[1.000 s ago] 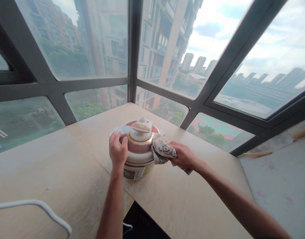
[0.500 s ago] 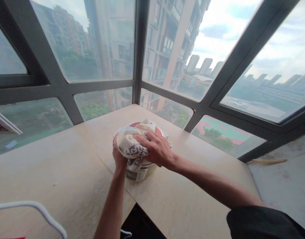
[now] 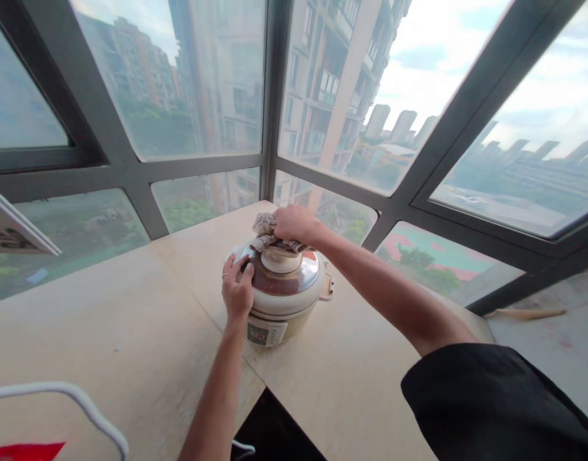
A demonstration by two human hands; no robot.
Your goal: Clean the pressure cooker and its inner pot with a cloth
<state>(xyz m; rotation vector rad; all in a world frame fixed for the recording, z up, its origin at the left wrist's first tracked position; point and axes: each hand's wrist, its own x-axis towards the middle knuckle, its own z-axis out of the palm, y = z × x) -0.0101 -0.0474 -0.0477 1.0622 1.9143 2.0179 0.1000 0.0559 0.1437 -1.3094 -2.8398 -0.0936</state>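
Observation:
A round electric pressure cooker point(image 3: 287, 302) with a white body and a shiny red-brown and silver lid stands upright on the pale counter, near the window corner. My right hand point(image 3: 296, 224) is closed round a crumpled white cloth point(image 3: 264, 223) with dark patterning, pressed on top of the lid's handle. The fingertips there are partly hidden by the hand itself. On the lid's left edge lies my left hand point(image 3: 237, 288), fingers apart, a ring on one of them. The control panel point(image 3: 266, 333) faces the front.
Grey-framed windows point(image 3: 268, 102) meet in a corner behind the cooker. A white cable point(image 3: 82, 403) curves at the lower left, above something red point(image 3: 27, 451). A black flat surface point(image 3: 275, 429) lies at the front edge. Papery sheets point(image 3: 20, 224) jut in at the left.
My right hand has carried the cloth from the lid's front left up and back onto the handle. My left hand has come off the cloth and now rests on the lid's left edge.

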